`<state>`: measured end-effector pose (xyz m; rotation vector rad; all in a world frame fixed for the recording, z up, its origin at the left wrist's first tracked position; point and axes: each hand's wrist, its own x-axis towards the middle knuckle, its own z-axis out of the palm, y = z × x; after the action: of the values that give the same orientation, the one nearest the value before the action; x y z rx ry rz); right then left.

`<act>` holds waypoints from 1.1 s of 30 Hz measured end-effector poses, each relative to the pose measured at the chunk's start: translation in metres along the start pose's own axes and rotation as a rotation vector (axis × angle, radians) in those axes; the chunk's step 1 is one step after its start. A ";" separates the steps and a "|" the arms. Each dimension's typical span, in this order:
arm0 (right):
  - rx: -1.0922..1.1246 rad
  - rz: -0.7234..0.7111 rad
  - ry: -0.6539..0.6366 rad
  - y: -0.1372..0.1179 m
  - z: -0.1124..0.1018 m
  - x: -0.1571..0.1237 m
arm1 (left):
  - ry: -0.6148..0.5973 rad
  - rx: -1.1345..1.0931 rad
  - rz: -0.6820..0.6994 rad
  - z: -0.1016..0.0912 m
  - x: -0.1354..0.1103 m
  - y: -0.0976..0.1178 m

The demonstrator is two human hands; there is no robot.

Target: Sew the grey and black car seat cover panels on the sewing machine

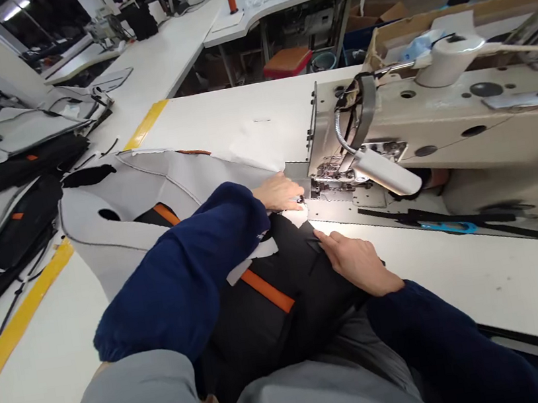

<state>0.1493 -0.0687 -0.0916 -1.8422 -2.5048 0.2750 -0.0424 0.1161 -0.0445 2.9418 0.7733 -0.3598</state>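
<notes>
A sewn piece of grey and black fabric (261,323) with orange strips lies across the table edge and my lap. My left hand (278,193) is closed on its edge, just left of the sewing machine's needle area (333,176). A small dark shiny bit shows at those fingertips, too small to name. Nearer to me, my right hand (354,259) pinches the black edge of the same piece between thumb and fingers. The lit sewing machine (462,114) stands to the right of both hands. My left forearm hides part of the fabric.
Blue-handled thread snips (447,228) and black straps (496,216) lie by the machine base. Similar grey and black pieces (12,191) are stacked at left. Yellow tape (145,125) marks the white table. Behind the machine is a cardboard box (377,46); farther back, a red-topped stool (287,62).
</notes>
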 end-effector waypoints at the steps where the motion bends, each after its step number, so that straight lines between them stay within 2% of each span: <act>1: 0.024 0.013 0.058 0.008 -0.002 -0.003 | 0.014 -0.019 0.006 0.000 0.008 0.005; 3: 0.051 -0.001 0.192 0.014 -0.011 0.000 | 0.039 -0.079 0.011 0.000 0.018 0.012; 5: 0.021 -0.063 0.255 0.003 -0.023 0.016 | 0.030 -0.138 0.017 -0.001 0.023 0.012; 6: -0.011 -0.099 0.233 -0.008 -0.028 0.027 | 0.011 -0.164 0.017 -0.003 0.024 0.011; 9: -0.056 -0.146 0.058 -0.049 -0.037 0.059 | -0.055 -0.229 0.022 -0.008 0.023 0.007; 11: -0.036 -0.125 0.023 -0.070 -0.032 0.071 | -0.076 -0.247 0.020 -0.010 0.021 0.006; 13: -0.020 -0.118 0.057 -0.079 -0.021 0.073 | -0.063 -0.237 0.000 -0.009 0.019 0.007; 19: -0.014 -0.219 0.321 -0.067 0.012 0.059 | -0.028 -0.167 -0.068 -0.005 0.018 0.014; 22: 0.021 -0.249 0.368 -0.061 0.017 0.056 | -0.011 -0.118 -0.103 0.000 0.017 0.018; 25: 0.086 -0.285 0.434 -0.054 0.013 0.049 | 0.064 -0.027 -0.130 0.009 0.012 0.023; 27: 0.137 -0.181 0.473 -0.047 0.006 0.044 | 0.128 0.027 -0.132 0.016 0.008 0.027; 29: 0.172 0.024 0.433 -0.041 -0.002 0.045 | 0.173 0.054 -0.125 0.021 0.006 0.030; 31: 0.167 0.208 0.287 -0.038 -0.010 0.052 | 0.197 0.063 -0.113 0.024 0.005 0.030; 33: 0.114 0.276 0.108 -0.038 -0.014 0.061 | 0.203 0.065 -0.099 0.024 0.004 0.028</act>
<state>0.0970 -0.0200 -0.0770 -2.0923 -2.1177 0.3065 -0.0302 0.0902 -0.0687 3.0414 0.9511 -0.0946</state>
